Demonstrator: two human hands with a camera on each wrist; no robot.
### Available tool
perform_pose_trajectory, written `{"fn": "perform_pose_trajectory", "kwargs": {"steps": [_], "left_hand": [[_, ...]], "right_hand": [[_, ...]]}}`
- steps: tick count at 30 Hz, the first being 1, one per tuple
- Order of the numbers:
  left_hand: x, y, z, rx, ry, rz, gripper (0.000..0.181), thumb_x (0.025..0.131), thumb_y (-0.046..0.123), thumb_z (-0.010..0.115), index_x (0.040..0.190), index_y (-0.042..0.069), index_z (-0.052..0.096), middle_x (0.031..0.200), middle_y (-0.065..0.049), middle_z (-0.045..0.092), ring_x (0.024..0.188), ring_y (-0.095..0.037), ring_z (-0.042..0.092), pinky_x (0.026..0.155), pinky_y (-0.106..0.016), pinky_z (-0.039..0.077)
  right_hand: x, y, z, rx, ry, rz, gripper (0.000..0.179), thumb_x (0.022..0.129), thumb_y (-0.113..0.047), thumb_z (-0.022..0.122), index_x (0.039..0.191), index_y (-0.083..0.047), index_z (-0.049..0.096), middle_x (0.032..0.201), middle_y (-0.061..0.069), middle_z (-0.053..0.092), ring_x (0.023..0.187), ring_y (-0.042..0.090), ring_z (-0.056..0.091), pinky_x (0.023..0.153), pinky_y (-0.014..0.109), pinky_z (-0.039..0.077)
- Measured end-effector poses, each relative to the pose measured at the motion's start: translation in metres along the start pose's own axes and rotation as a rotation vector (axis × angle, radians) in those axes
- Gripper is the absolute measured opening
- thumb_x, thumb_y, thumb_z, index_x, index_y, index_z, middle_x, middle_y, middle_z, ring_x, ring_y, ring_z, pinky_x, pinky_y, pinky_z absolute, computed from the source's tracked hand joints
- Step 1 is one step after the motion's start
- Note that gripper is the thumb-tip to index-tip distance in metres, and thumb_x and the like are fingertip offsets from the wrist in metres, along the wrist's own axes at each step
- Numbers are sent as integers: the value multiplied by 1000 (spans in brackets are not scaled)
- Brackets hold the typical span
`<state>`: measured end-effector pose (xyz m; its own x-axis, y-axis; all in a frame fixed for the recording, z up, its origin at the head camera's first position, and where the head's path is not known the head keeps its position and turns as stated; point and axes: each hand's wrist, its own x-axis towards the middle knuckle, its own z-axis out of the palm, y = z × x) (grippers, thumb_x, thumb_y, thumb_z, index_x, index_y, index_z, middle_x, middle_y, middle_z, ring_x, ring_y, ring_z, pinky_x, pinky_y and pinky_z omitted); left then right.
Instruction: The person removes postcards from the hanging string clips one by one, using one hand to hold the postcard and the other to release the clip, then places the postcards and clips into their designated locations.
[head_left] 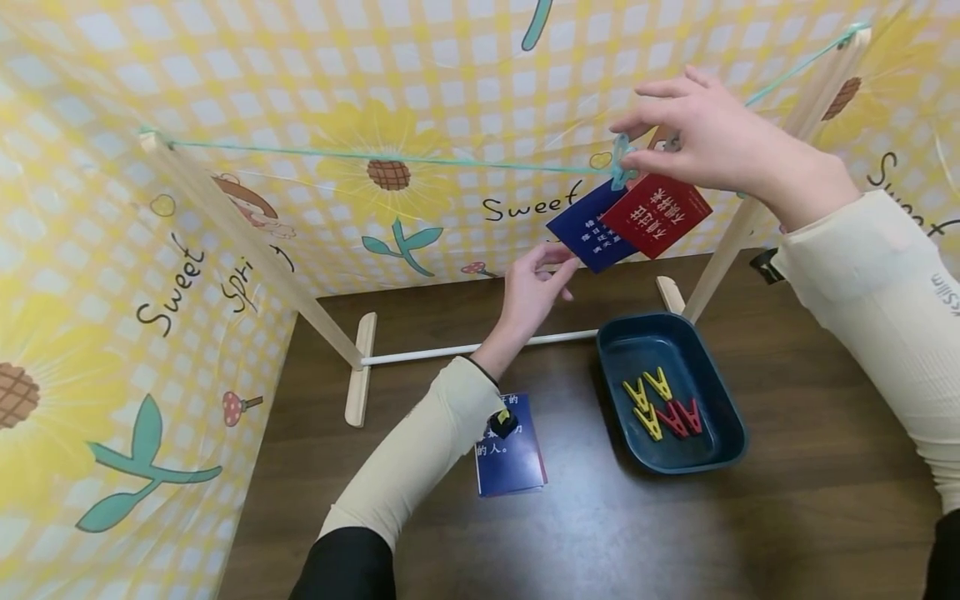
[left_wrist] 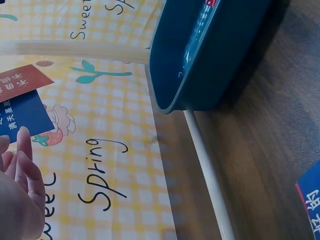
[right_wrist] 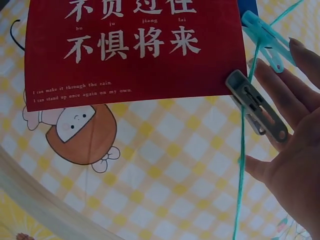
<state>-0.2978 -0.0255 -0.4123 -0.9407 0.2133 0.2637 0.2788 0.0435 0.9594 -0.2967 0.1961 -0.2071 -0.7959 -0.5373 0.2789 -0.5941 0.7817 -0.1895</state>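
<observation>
Head view shows the right hand [head_left: 697, 142] pinching one light-blue clip [head_left: 621, 158] at the green line [head_left: 495, 165], the left hand [head_left: 528, 287] at the edge of one blue card [head_left: 587, 229], grip impossible to tell. That and one red card [head_left: 658, 217] slant, corners down, long axes unclear; below lie three yellow clips [head_left: 666, 393], two red clips [head_left: 697, 427].

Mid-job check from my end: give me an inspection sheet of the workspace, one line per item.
Surface: brown surface, wood-grained, with glare.
Job's things: blue card and red card at the string, beside light blue peg and grey peg; yellow pegs and red pegs in the tray; stacked cards partly under the left sleeve.
Clutter: nothing seen.
Hands: right hand seems to pinch the light blue peg; left hand at the blue card's lower edge, grip unclear.
Cables: nothing seen.
Surroundings: flower-print sheet behind.
</observation>
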Motion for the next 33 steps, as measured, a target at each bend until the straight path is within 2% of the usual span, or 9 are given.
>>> {"fn": "perform_pose_trajectory", "kwargs": {"steps": [3,8,12,16,19,23,26,29,33], "left_hand": [[1,2,1,-25,2,-6,24,101,20,71,120,6,71,110,-10,75,65,-41,67,51,-24,45],[1,5,4,-29,36,30,20,101,16,71,112,0,72,102,-14,76,59,-36,66,46,-23,38],[-1,6,7,-26,65,52,17,99,13,72,109,-2,72,98,-15,77,54,-30,65,47,-22,43],[-3,6,8,-42,83,63,16,98,10,74,106,-3,70,96,-18,78,55,-42,63,49,-23,48],[-4,6,9,-33,91,72,15,98,10,74,103,-4,70,94,-18,78,56,-48,62,49,-23,47],[-5,6,8,-5,101,88,15,98,12,74,102,-2,72,94,-16,78,53,-41,62,50,-31,51],[-5,7,8,6,116,107,15,98,13,75,102,-2,73,94,-15,78,48,-27,61,50,-35,52],[-5,7,7,3,128,122,16,98,13,75,102,-2,74,93,-15,78,46,-19,59,49,-29,51],[-6,7,7,5,121,126,17,98,14,75,102,-2,73,93,-15,78,49,-31,61,48,-24,48]], "right_hand": [[0,1,0,30,-5,21,40,100,-19,70,136,-1,64,145,28,57,153,43,30,128,54,1],[-1,3,0,77,-19,72,43,102,-25,68,138,-3,63,159,27,41,152,47,26,125,63,13],[-2,4,1,99,-27,101,45,103,-28,66,140,-3,62,162,25,37,154,44,24,123,66,15],[-2,4,1,91,-29,91,44,103,-29,66,138,-3,64,160,26,40,154,43,25,123,66,15],[-2,5,0,72,-15,58,39,101,-26,69,133,-3,66,146,28,56,153,42,27,125,62,9],[-2,5,1,51,26,3,30,98,-18,73,123,-3,69,115,27,72,151,41,33,126,57,-6],[-2,2,1,42,58,-32,24,96,-13,76,116,-2,70,106,26,74,149,41,35,125,56,-11],[-2,-1,0,37,95,-60,21,94,-10,78,111,-1,69,102,26,74,147,42,38,125,55,-9],[-3,-2,1,38,148,-92,17,91,-6,79,105,-1,69,99,25,75,144,42,41,126,54,-7]]}}
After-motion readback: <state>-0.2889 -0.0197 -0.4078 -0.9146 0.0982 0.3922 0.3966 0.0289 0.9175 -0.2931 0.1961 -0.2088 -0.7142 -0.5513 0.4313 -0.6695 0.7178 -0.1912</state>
